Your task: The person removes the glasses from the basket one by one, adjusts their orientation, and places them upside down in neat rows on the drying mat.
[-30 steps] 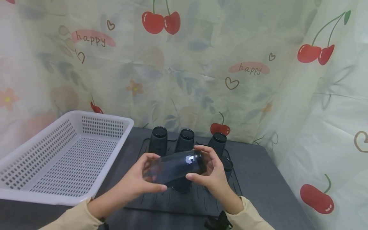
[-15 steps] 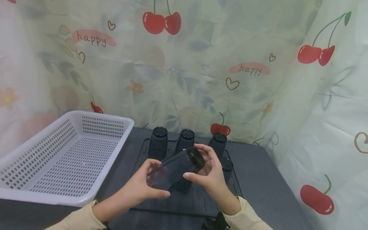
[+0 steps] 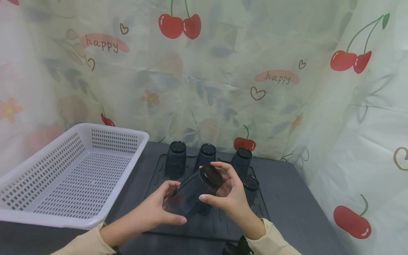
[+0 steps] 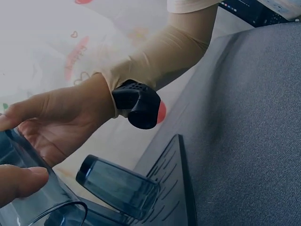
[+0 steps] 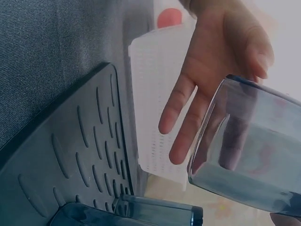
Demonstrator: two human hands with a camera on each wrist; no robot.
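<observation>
A dark blue-grey clear glass tumbler (image 3: pixel 193 191) is held tilted over the black drying mat (image 3: pixel 204 228), its thick base up to the right and its mouth low to the left. My left hand (image 3: pixel 159 205) holds it near the mouth, thumb below and fingers on the far side. At the base end, my right hand (image 3: pixel 231 193) grips the tumbler between thumb and fingers. The right wrist view shows some left fingers (image 5: pixel 176 113) stretched past the rim. More tumblers stand upside down on the mat, among them a back-left tumbler (image 3: pixel 175 161) and a right-hand tumbler (image 3: pixel 250 187).
A white perforated plastic basket (image 3: pixel 86 177) stands at the left of the dark grey table (image 3: pixel 293 209). Behind hangs a cherry-print curtain (image 3: pixel 204 88). A black wrist camera (image 4: pixel 141 106) sits on the right cuff.
Both hands have turned the tumbler from nearly level to a steeper tilt, so its base now faces more toward me. The standing tumblers and basket have stayed put.
</observation>
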